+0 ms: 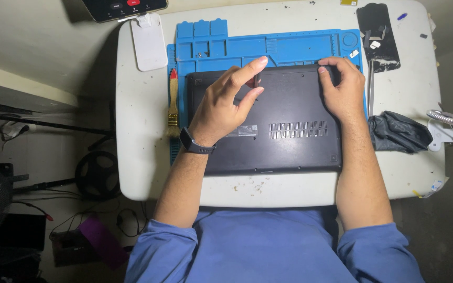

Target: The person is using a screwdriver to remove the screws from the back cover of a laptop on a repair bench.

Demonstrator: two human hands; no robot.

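I saw the laptop (pixel 268 123) lying bottom-up on a blue mat (pixel 268 47), giving access to its base. My left hand (pixel 221 107) pinched a small dark tool (pixel 256 81) over it. My right hand (pixel 344 89), fingers curled, pressed the far right corner, seemingly steadying it.

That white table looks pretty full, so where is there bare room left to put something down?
The white table has a bare strip left of the brush, and another along the near edge below the laptop. The right side is crowded: black cloth, lamp arm, dark phone-like slab. Both hands, left hand and right hand, are over the laptop.
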